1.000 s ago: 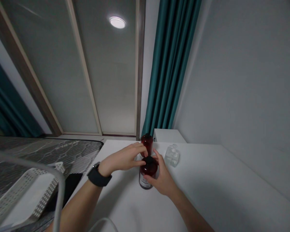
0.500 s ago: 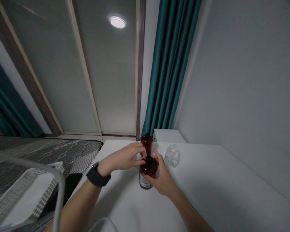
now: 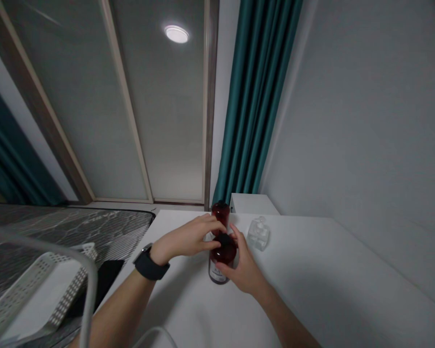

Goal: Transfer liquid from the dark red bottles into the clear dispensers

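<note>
A dark red-brown bottle (image 3: 225,255) with a pale label and a black cap (image 3: 224,238) stands upright on the white table. Wrapped around its side is my right hand (image 3: 245,268), thumb in front and fingers behind. My left hand (image 3: 194,237), with a dark watch on the wrist, comes over from the left. Its thumb and fingers are closed around the black cap, partly hiding it. Just behind stands a second red-brown bottle (image 3: 220,211), partly covered by my left hand. A clear square bottle (image 3: 258,235) sits to the right of my right hand.
The white table (image 3: 297,290) runs to the wall on the right. A white perforated basket (image 3: 50,314) lies low on the left, with a pale curved tube (image 3: 91,285) crossing in front. A white cable (image 3: 159,329) is at the near edge. Teal curtains (image 3: 255,106) hang behind.
My left hand has shifted slightly to the right, its fingers turning over the cap. The right hand and the bottle have stayed in place.
</note>
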`<action>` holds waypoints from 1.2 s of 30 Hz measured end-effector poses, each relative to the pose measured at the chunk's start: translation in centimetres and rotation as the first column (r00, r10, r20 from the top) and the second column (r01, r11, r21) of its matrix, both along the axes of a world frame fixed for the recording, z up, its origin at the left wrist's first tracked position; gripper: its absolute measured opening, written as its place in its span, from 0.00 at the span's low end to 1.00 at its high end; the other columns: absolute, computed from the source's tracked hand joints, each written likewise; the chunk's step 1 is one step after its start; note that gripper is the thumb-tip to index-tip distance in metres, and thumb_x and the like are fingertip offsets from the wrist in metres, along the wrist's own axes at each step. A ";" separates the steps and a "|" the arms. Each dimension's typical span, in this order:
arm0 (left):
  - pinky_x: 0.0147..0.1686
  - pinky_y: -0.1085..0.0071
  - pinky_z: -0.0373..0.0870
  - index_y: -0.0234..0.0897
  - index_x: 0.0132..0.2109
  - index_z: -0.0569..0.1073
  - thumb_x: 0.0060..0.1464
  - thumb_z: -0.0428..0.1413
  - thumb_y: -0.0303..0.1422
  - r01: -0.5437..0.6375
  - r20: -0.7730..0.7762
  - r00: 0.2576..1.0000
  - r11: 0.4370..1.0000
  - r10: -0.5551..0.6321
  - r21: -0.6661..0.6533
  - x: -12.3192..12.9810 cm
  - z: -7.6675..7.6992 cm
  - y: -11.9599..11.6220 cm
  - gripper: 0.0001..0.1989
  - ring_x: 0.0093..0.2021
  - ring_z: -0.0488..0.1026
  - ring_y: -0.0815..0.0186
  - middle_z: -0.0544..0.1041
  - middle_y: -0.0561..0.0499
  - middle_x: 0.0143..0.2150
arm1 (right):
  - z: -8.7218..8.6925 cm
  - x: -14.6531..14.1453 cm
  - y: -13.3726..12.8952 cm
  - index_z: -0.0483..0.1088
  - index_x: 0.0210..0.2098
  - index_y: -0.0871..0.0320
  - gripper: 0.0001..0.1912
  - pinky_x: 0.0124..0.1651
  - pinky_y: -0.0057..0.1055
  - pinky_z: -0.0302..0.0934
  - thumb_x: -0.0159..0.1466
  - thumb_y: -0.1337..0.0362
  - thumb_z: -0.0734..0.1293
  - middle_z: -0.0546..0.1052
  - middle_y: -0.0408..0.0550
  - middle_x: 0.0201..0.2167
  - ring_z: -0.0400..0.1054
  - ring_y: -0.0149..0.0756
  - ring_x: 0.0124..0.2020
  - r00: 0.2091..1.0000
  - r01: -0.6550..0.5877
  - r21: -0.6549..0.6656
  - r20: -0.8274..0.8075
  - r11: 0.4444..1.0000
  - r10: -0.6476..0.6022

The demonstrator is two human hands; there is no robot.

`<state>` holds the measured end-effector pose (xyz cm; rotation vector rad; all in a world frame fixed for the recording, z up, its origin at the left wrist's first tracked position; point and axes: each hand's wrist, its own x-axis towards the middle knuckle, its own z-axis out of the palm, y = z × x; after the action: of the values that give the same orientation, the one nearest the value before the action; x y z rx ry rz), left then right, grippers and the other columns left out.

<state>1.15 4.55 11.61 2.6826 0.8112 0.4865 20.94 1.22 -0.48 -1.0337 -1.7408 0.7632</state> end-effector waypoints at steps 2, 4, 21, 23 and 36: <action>0.52 0.61 0.67 0.39 0.47 0.73 0.60 0.58 0.30 0.006 -0.004 1.000 1.000 -0.006 -0.009 0.1 0.1 0.0 0.08 0.50 0.71 0.56 0.75 0.45 0.48 | 0.0 0.0 0.0 0.44 0.70 0.49 0.52 0.65 0.52 0.54 0.54 0.66 0.74 0.64 0.53 0.59 0.62 0.49 0.61 1.000 -0.004 0.009 0.005 1.000 0.003; 0.50 0.62 0.68 0.38 0.43 0.72 0.60 0.59 0.31 -0.007 0.005 1.000 1.000 0.007 -0.008 0.0 0.2 -0.1 0.05 0.47 0.72 0.57 0.75 0.46 0.45 | -0.1 0.0 0.0 0.44 0.70 0.50 0.52 0.64 0.51 0.56 0.54 0.66 0.74 0.65 0.53 0.58 0.63 0.49 0.60 1.000 0.001 0.004 0.007 1.000 -0.001; 0.51 0.59 0.68 0.38 0.43 0.71 0.60 0.59 0.31 0.010 0.033 0.999 1.000 -0.011 0.012 0.3 0.2 -0.2 0.05 0.49 0.72 0.56 0.75 0.45 0.48 | 0.2 0.0 -0.2 0.45 0.71 0.50 0.52 0.66 0.51 0.55 0.54 0.67 0.74 0.64 0.54 0.62 0.61 0.51 0.63 1.000 -0.006 0.030 -0.002 1.000 0.006; 0.50 0.59 0.68 0.38 0.43 0.71 0.60 0.59 0.32 0.012 0.038 0.999 1.000 -0.012 0.009 0.3 0.2 -0.1 0.05 0.48 0.72 0.56 0.75 0.46 0.48 | 0.2 -0.1 -0.1 0.45 0.71 0.50 0.52 0.65 0.51 0.55 0.54 0.67 0.74 0.64 0.55 0.62 0.61 0.51 0.63 1.000 -0.006 0.041 -0.006 0.999 0.006; 0.53 0.60 0.68 0.39 0.49 0.70 0.62 0.58 0.33 -0.022 0.171 0.985 0.999 0.015 0.041 0.3 0.0 -0.1 0.09 0.51 0.70 0.58 0.73 0.47 0.49 | 0.5 0.3 0.1 0.50 0.69 0.51 0.48 0.63 0.51 0.57 0.55 0.61 0.75 0.65 0.54 0.60 0.63 0.52 0.60 1.000 -0.010 0.079 -0.024 0.997 0.012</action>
<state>1.43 4.50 11.57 2.6288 0.7850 0.7350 21.28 1.28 -0.01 -0.9585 -1.7428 0.7055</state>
